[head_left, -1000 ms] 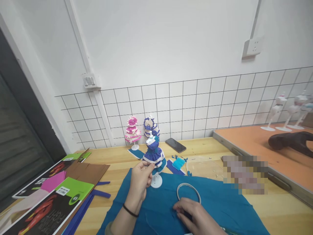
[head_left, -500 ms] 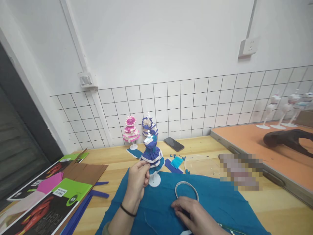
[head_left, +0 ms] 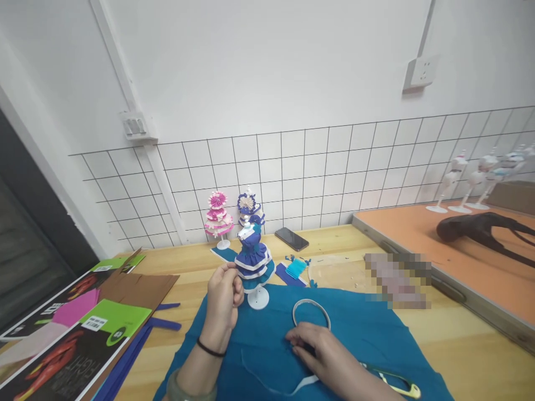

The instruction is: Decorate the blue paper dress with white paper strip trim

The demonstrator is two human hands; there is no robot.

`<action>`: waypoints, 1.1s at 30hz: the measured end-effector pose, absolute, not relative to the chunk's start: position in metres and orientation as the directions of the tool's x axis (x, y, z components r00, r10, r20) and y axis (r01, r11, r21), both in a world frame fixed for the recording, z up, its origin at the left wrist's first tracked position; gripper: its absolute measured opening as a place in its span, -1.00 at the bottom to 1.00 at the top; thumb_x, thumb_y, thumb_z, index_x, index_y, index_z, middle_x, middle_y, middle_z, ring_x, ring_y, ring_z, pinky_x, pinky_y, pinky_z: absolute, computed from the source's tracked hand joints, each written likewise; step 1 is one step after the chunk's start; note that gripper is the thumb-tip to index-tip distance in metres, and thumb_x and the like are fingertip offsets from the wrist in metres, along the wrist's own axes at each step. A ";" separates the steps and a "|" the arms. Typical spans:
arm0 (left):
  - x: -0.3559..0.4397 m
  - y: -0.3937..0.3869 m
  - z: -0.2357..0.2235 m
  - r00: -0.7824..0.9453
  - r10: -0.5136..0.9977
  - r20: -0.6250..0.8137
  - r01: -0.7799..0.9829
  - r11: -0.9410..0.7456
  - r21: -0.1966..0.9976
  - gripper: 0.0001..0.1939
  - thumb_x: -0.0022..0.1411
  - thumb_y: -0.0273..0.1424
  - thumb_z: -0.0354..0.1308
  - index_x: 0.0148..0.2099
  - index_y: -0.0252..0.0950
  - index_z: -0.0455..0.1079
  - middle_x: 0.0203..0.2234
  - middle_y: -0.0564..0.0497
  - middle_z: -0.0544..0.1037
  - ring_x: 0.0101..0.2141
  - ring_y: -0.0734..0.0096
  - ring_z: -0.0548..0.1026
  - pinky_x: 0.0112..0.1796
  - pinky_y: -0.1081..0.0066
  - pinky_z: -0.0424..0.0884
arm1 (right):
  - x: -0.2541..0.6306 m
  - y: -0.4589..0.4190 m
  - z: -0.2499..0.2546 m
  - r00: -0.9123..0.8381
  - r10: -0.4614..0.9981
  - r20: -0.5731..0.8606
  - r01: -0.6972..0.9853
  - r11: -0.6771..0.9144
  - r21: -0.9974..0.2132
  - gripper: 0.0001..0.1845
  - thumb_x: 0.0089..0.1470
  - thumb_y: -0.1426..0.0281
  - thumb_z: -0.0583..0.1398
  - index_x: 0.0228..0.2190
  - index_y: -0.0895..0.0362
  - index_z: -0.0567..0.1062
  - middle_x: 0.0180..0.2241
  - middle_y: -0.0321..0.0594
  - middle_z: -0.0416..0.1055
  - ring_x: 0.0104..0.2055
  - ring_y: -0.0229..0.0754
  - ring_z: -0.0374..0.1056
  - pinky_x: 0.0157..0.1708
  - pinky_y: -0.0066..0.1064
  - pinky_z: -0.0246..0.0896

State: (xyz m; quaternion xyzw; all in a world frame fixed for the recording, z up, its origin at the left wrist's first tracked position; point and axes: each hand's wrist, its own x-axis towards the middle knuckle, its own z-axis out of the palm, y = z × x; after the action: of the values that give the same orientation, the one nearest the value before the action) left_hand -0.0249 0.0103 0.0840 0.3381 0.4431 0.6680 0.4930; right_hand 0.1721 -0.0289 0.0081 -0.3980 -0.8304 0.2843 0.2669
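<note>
In front of me stands a miniature dress form in a tiered blue, white and teal dress [head_left: 253, 260], on a round white base [head_left: 258, 298]. My left hand [head_left: 225, 287] is closed beside the left edge of its skirt; what the fingertips pinch, if anything, is hidden. Over the teal cloth [head_left: 263, 345], my right hand [head_left: 314, 344] is low with its fingers curled together, and I cannot make out what they hold. Just beyond it lies a pale ring [head_left: 330, 320], like a tape roll. Yellow-and-green scissors [head_left: 407, 388] lie partly under the right forearm. A thin white strip [head_left: 306, 383] rests on the cloth.
Behind stand a pink dress form [head_left: 218, 220] and a blue one [head_left: 249, 206]. A phone [head_left: 291, 239] and blue paper scraps [head_left: 296, 269] lie nearby. Printed packs [head_left: 79, 356] and brown sheets [head_left: 137, 292] are left. An orange board [head_left: 401, 223] with white stands is right.
The whole view has shifted, so everything sits slightly higher and further left. More of the scissors and the white strip shows. Both hands stay in about the same places over the cloth.
</note>
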 end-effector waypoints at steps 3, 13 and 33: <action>-0.026 0.010 0.088 -0.335 0.942 0.027 -0.377 -0.160 0.912 -0.81 -0.08 -0.41 0.09 -0.36 -0.25 0.16 -0.85 0.28 0.18 -0.83 0.69 0.03 -0.78 0.64 -0.11 | 0.172 -0.030 0.010 -0.545 0.815 0.196 0.535 0.518 -0.667 -0.78 0.07 0.48 0.04 -0.25 0.08 0.43 -0.27 -0.21 0.44 -0.21 -0.19 0.34 -0.23 -0.47 0.20; -0.030 0.004 0.099 -0.392 0.917 0.071 -0.377 -0.230 0.897 -0.75 -0.06 -0.45 0.12 -0.26 -0.25 0.19 -0.84 0.30 0.16 -0.83 0.68 0.04 -0.77 0.65 -0.09 | 0.171 -0.032 0.012 -0.544 0.809 0.222 0.589 0.557 -0.585 -0.70 0.10 0.49 0.01 -0.14 0.09 0.39 -0.13 -0.14 0.35 -0.06 -0.13 0.24 -0.06 -0.36 0.14; 0.036 -0.034 0.066 0.381 0.908 0.175 0.601 -0.387 0.700 -0.81 0.06 -0.30 0.07 -0.53 -0.23 0.34 -0.69 0.08 0.39 -0.61 0.44 0.32 -0.57 0.50 0.03 | 0.219 -0.011 0.041 -0.372 0.915 0.153 0.765 0.396 -0.507 -0.67 -0.09 0.64 0.02 -0.35 0.14 0.49 -0.32 -0.18 0.45 -0.27 -0.17 0.34 -0.29 -0.42 0.18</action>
State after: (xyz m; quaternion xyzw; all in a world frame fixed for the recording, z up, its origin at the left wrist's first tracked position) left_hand 0.0359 -0.0340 0.0661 0.7844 0.4808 0.2796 0.2745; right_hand 0.2189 -0.0107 0.0411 -0.5196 -0.8088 0.1790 0.2094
